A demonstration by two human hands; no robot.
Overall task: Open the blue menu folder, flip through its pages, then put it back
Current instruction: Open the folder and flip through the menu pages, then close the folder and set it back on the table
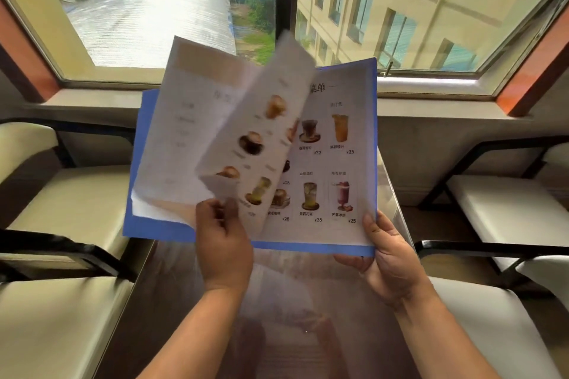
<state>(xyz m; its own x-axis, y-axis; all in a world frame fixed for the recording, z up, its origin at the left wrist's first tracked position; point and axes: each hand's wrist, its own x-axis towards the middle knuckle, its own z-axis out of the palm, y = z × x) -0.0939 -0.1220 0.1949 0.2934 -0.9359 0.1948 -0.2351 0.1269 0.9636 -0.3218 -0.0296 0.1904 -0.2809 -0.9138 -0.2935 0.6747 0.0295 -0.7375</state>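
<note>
Flipping step, mid-turn. Folder [160, 224] is open, held up above the desk [308, 301]. Left hand [223, 243] pinches the bottom corner of a lifted page [255, 138]; right hand [389, 258] is clamped on the folder's lower right corner. Next: lay the page flat leftward, then catch the next one. The moving page is blurred, its text unreadable; remaining page count is hidden.

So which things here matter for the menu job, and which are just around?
In the job: blue folder, open and held up; loose page mid-turn; left hand pinching that page; right hand holding the folder's corner.

Just around: table, chairs, window.
</note>
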